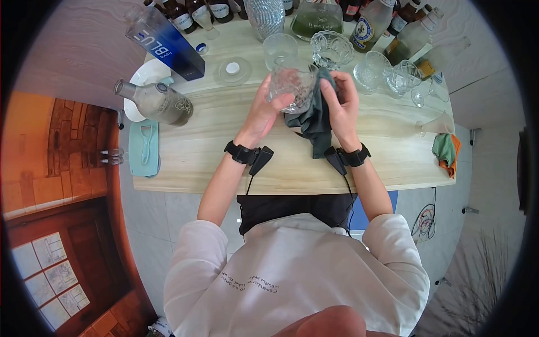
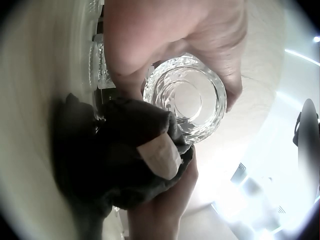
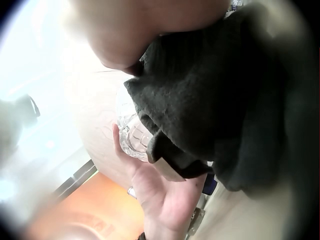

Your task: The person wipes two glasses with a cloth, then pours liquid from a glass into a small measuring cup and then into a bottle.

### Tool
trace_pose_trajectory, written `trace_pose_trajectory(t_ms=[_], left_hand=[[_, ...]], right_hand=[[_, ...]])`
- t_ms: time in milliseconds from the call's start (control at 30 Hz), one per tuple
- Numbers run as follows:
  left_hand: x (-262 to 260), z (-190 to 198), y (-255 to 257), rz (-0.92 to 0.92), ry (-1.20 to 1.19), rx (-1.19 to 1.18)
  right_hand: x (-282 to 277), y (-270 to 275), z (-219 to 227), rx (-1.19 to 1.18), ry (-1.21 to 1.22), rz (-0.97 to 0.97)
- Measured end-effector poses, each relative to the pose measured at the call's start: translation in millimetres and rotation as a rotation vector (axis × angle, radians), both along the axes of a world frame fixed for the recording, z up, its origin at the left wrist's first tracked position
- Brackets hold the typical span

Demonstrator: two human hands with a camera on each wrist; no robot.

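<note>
My left hand grips a clear patterned drinking glass above the table, thumb along its near side. In the left wrist view the glass shows end-on as a round shape between thumb and fingers. A dark green cloth is pinched in my right hand, bunched against the glass's right side, its lower end hanging down. A pale tag sticks out from the cloth. The right wrist view has the cloth covering much of the glass.
Behind the hands stand a clear tumbler, a cut-glass bowl and more glassware. A tall blue bottle and a clear bottle lean at left, near a teal board with a peeler. Folded cloths lie at right.
</note>
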State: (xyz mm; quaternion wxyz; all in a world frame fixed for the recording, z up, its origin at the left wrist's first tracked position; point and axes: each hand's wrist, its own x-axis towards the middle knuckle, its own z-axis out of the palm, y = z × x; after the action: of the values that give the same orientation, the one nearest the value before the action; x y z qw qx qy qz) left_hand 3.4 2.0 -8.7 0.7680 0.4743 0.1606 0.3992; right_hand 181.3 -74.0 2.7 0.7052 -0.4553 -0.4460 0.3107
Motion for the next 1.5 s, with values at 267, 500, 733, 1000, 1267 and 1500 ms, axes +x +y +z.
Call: trace_pose_trajectory(t_ms=[267, 500, 733, 1000, 1267, 1500], left_hand=[[-0.3, 6.4, -0.3, -0.006, -0.009, 0.008], [0.6, 7.6, -3.7, 0.103, -0.057, -0.057], [2.4, 8.1, -7.8, 0.012, 0.077, 0.039], [0.6, 3.8, -1.8, 0.038, 0.030, 0.074], [0.7, 14.2, -10.0, 0.149, 0.026, -0.080], [4.6, -7.5, -3.3, 0.067, 0.017, -0.051]], right_hand=[[2.7, -1.5, 2.7, 0.002, 0.030, 0.070], [-0.8, -4.5, 4.5, -0.056, -0.069, 0.158], [1.6, 1.6, 3.3, -0.014, 0.010, -0.068], [2.9, -3.0, 6.6, 0.000, -0.003, 0.026], [-0.2, -7.2, 4.2, -0.023, -0.156, 0.165], [-3.4, -7.1, 5.0, 0.005, -0.171, 0.075]])
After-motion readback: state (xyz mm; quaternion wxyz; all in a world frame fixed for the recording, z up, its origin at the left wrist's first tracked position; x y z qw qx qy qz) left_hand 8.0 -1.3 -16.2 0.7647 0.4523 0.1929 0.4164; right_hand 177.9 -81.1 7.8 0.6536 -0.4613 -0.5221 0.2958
